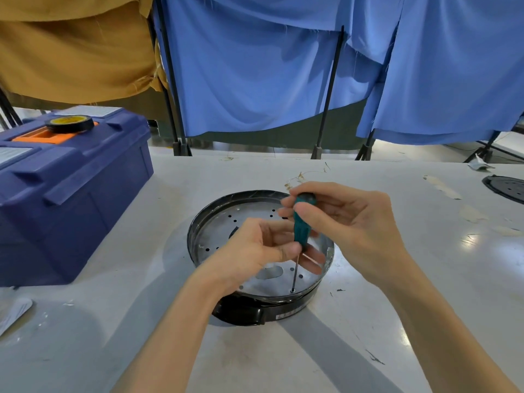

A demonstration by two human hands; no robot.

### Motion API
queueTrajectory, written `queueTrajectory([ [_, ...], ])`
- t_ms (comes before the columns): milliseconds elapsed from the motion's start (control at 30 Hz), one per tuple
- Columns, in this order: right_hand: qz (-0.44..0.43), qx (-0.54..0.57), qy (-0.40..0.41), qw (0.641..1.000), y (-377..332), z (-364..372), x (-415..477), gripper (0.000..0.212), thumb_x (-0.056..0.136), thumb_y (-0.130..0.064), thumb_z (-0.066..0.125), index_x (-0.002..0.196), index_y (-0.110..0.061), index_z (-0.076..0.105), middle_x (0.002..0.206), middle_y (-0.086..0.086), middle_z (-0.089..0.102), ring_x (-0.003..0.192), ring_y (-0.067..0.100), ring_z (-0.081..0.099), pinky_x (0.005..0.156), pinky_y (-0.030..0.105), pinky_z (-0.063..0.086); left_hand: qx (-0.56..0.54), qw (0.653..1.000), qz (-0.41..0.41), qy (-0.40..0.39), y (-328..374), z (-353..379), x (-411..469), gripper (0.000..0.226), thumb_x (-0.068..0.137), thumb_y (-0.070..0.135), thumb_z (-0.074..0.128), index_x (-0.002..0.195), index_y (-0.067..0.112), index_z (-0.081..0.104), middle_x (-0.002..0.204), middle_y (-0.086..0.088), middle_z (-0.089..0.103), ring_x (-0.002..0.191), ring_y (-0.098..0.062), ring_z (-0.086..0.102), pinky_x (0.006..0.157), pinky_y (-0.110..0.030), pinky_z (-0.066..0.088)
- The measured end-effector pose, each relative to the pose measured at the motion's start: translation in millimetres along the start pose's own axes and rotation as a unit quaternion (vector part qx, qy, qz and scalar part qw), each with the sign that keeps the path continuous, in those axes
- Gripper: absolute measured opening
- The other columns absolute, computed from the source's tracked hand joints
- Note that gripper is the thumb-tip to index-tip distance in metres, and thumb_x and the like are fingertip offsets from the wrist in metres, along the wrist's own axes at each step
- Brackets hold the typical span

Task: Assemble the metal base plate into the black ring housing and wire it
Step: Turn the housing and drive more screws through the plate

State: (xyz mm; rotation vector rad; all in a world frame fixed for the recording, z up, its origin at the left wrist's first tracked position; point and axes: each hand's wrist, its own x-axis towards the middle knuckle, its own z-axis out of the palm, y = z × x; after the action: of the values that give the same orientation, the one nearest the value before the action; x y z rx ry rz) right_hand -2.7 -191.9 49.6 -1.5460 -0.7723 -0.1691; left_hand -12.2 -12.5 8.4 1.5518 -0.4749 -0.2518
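Metal base plate point(226, 236) sits seated inside the black ring housing point(249, 310), flat on the worktop point(368, 321) directly under both my hands. My left hand point(255, 251) reaches in from the near left, fingers curled, thumb and fingertips pinching the lower handle of the screwdriver point(302, 222) to steady it. My right hand point(348, 222) comes from the right and grips the handle top. The tool's long axis runs nearly upright, its tip planted in a hole at the plate's near rim, just below my left thumb. Driving it means turning about that axis, I judge.
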Motion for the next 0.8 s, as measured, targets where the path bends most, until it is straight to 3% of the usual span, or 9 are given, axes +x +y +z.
queueTrajectory([
  [67, -0.019, -0.071, 0.061, 0.995, 1.9, 6.9, -0.5, 0.018, 0.076, -0.022, 0.079, 0.093, -0.020, 0.072, 0.087, -0.005, 0.075, 0.083, 0.013, 0.072, 0.076, 0.019, 0.057, -0.025, 0.999, 0.014, 0.024, 1.3, 3.4, 1.9, 0.036, 0.082, 0.004, 0.074, 0.117, 0.011, 0.066, 0.104, -0.015, 0.074, 0.095, -0.032, 0.072, 0.088, -0.029, 0.053],
  [167, -0.019, -0.124, 0.102, 0.987, 5.7, 14.8, -2.8, 0.026, 0.075, -0.018, 0.084, 0.087, -0.015, 0.061, 0.077, -0.001, 0.069, 0.071, 0.013, 0.066, 0.067, 0.021, 0.056, -0.038, 0.998, 0.034, 0.036, 2.0, 9.9, 5.3, 0.021, 0.077, 0.013, 0.077, 0.096, 0.022, 0.076, 0.092, -0.008, 0.076, 0.089, -0.027, 0.074, 0.083, -0.023, 0.054],
  [267, -0.011, -0.054, 0.012, 0.998, 1.8, 8.4, -3.1, 0.029, 0.085, -0.024, 0.075, 0.111, -0.018, 0.065, 0.095, -0.005, 0.075, 0.093, 0.015, 0.071, 0.083, 0.026, 0.058, -0.054, 0.998, 0.020, 0.003, 1.2, 10.1, 5.0, 0.017, 0.091, 0.009, 0.062, 0.098, 0.018, 0.075, 0.095, -0.007, 0.076, 0.090, -0.028, 0.074, 0.082, -0.022, 0.054],
  [333, 0.014, 0.033, -0.054, 0.998, -1.7, 2.1, -1.7, 0.034, 0.093, -0.016, 0.064, 0.127, -0.015, 0.061, 0.111, 0.002, 0.074, 0.105, 0.022, 0.070, 0.089, 0.031, 0.057, -0.076, 0.997, 0.013, -0.005, -0.6, 5.6, 3.4, 0.022, 0.095, 0.005, 0.055, 0.102, 0.014, 0.075, 0.102, -0.011, 0.075, 0.095, -0.031, 0.072, 0.083, -0.026, 0.055],
  [400, 0.018, 0.027, -0.049, 0.998, -1.7, 2.1, -0.2, 0.026, 0.091, -0.015, 0.065, 0.117, -0.011, 0.068, 0.106, 0.002, 0.075, 0.100, 0.021, 0.072, 0.085, 0.028, 0.058, -0.104, 0.994, 0.017, -0.001, -0.3, 3.4, 2.1, 0.020, 0.091, 0.009, 0.063, 0.106, 0.014, 0.074, 0.109, -0.015, 0.073, 0.098, -0.036, 0.071, 0.088, -0.033, 0.056],
  [567, -0.014, -0.128, 0.108, 0.986, 3.9, 16.0, 1.2, 0.020, 0.071, -0.030, 0.084, 0.084, -0.020, 0.073, 0.079, -0.005, 0.072, 0.076, 0.016, 0.071, 0.072, 0.024, 0.059, -0.103, 0.994, 0.031, 0.036, -1.6, 8.3, 6.7, 0.026, 0.075, 0.014, 0.083, 0.099, 0.018, 0.076, 0.099, -0.014, 0.075, 0.091, -0.035, 0.073, 0.080, -0.036, 0.059],
  [633, -0.005, -0.083, 0.078, 0.993, 3.4, 13.5, 2.0, 0.026, 0.076, -0.034, 0.081, 0.097, -0.020, 0.074, 0.089, -0.007, 0.075, 0.086, 0.014, 0.073, 0.079, 0.026, 0.059, -0.103, 0.994, 0.020, 0.025, -4.3, 5.7, 6.3, 0.026, 0.080, 0.018, 0.075, 0.105, 0.010, 0.074, 0.104, -0.015, 0.074, 0.096, -0.037, 0.071, 0.087, -0.042, 0.057],
  [700, 0.007, -0.002, -0.005, 1.000, 2.5, 8.5, 1.1, 0.033, 0.089, -0.023, 0.071, 0.121, -0.016, 0.068, 0.112, -0.003, 0.074, 0.105, 0.016, 0.070, 0.089, 0.030, 0.057, -0.107, 0.994, 0.005, 0.009, -4.8, 0.6, 4.0, 0.025, 0.086, 0.017, 0.066, 0.108, 0.006, 0.072, 0.110, -0.017, 0.072, 0.103, -0.037, 0.069, 0.094, -0.042, 0.054],
  [800, 0.012, 0.020, -0.026, 0.999, 1.9, 6.9, 2.3, 0.028, 0.087, -0.014, 0.067, 0.114, -0.008, 0.070, 0.108, 0.002, 0.075, 0.101, 0.020, 0.072, 0.085, 0.029, 0.058, -0.099, 0.995, 0.001, 0.008, 0.5, -3.5, 2.0, 0.023, 0.087, 0.010, 0.065, 0.108, 0.009, 0.073, 0.110, -0.015, 0.073, 0.104, -0.035, 0.069, 0.091, -0.035, 0.055],
])
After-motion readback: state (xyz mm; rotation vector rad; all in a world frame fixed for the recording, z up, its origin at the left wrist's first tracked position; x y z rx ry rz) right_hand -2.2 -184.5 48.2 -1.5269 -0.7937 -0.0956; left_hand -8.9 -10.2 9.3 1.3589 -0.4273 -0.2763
